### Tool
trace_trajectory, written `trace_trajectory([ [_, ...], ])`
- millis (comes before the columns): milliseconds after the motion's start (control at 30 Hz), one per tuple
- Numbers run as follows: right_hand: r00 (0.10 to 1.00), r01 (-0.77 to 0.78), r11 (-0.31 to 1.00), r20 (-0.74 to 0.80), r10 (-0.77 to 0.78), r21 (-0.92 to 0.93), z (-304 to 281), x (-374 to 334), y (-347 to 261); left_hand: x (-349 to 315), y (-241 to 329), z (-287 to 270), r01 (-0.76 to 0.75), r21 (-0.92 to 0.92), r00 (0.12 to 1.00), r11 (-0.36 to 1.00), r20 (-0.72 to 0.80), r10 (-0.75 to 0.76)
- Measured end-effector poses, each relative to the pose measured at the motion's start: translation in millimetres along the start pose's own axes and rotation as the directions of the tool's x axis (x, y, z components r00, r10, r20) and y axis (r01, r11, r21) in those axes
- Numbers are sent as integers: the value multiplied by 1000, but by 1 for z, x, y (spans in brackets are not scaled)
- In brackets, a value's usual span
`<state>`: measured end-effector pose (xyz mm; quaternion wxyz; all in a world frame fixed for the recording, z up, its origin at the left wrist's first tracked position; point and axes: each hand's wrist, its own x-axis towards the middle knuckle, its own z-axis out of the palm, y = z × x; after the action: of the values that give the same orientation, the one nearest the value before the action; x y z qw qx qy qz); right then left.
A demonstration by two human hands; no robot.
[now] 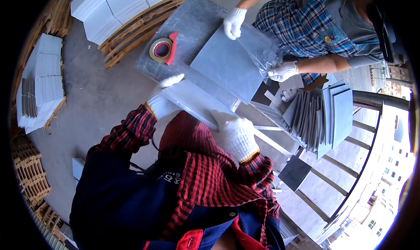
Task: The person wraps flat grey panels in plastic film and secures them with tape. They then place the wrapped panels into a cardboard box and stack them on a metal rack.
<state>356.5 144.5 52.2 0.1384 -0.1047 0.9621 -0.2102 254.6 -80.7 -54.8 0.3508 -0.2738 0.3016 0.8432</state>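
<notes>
A pale grey rectangular tile or thin stack of tiles (194,102) is held tilted in front of my body, at the near edge of the work table (194,13). My left hand (161,102), in a white knit glove, grips its left end, with fingertips showing over the top edge. My right hand (238,136), gloved alike, is closed on the right end. Just beyond lies a larger grey square sheet (225,62). Across from me, a co-worker's white-gloved hands (283,71) hold clear plastic film (262,46) at that sheet's right side.
A red tape dispenser (172,48) with a tape roll rests on the table's left part. Upright grey tiles (313,118) stand in a row at the right, near a dark square tile (295,173). White stacks (113,9) sit on wooden pallets (140,33) at the far left.
</notes>
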Motion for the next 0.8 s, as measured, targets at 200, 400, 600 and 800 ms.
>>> trace_trajectory([
  [200,997,35,980,-73,-21,198,-13,2,-3,9,-4,-16,22,-85,997,996,71,-16],
  [400,999,-34,982,-29,40,183,-21,2,-3,16,-4,-19,10,-60,994,998,111,-3],
  [600,999,-10,978,-31,17,210,-12,-1,2,12,-3,-20,3,-35,999,999,33,-2],
  [800,999,-35,937,8,35,347,-16,-3,-2,3,-7,-11,-55,11,998,998,10,55],
])
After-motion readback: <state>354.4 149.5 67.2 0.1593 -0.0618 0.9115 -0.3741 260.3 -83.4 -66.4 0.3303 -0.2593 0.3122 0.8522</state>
